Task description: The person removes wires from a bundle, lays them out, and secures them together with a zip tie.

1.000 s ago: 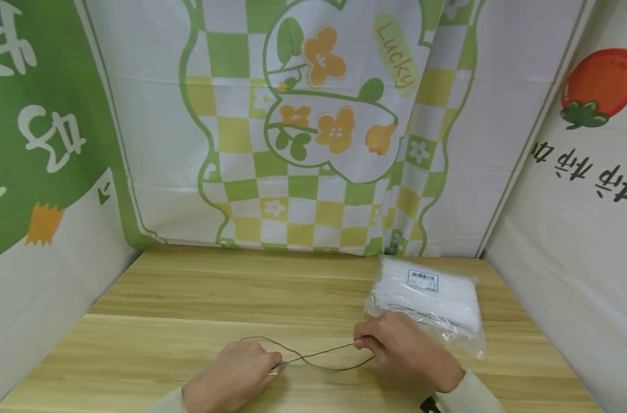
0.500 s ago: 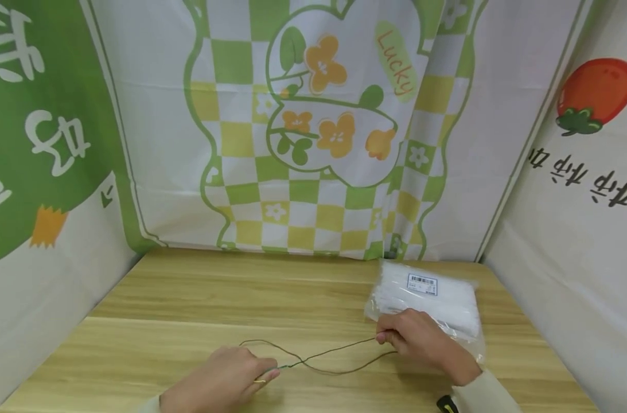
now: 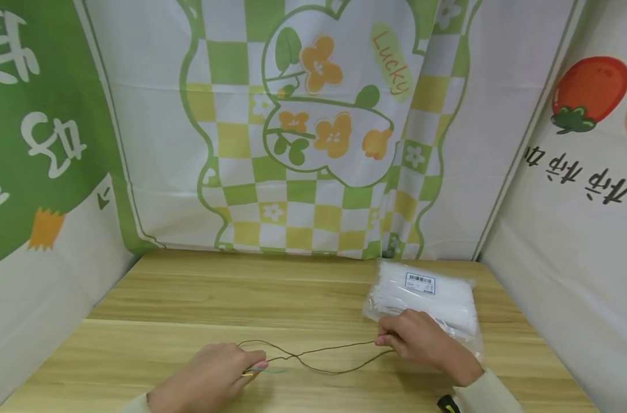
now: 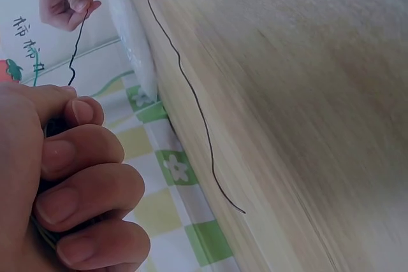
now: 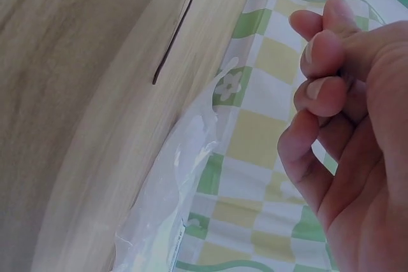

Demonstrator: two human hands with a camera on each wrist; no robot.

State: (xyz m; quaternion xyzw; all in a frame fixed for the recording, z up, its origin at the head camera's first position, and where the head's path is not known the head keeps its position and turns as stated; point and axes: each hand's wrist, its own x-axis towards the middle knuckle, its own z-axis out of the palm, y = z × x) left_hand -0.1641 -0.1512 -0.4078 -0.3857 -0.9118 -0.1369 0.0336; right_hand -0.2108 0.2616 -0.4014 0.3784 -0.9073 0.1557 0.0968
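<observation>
My left hand [image 3: 215, 373] has its fingers curled round a small bundle of thin wires, mostly hidden in the palm. A teal wire end [image 3: 274, 370] and a yellow wire end [image 3: 248, 374] stick out by the thumb. From this hand a dark wire [image 3: 339, 346] runs across to my right hand [image 3: 419, 341], which pinches its end between thumb and forefinger. Beneath it a separate loose dark wire [image 3: 334, 373] lies in a wavy line on the wooden table [image 3: 189, 298]; the left wrist view shows both its ends lying free.
A clear plastic bag [image 3: 427, 295] of white items with a barcode label lies just beyond my right hand. Patterned cloth [image 3: 313, 212] hangs along the table's back edge, with printed sheets at both sides. A black and yellow object [image 3: 449, 403] shows by the right sleeve.
My hands have moved apart, the left one leftward and the right one rightward. More of the dark wire now stretches between them. The teal end has come into clearer sight beside the left thumb.
</observation>
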